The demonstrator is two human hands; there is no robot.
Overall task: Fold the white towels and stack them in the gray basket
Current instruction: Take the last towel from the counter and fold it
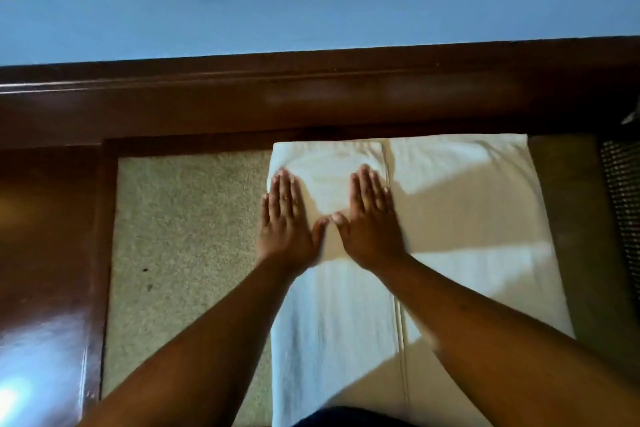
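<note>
White towel (450, 218) lies flat on speckled surface, left part folded over, lengthwise seam visible.

A speckled beige surface (187, 236) sits inside a dark wooden frame (311, 97).
</note>
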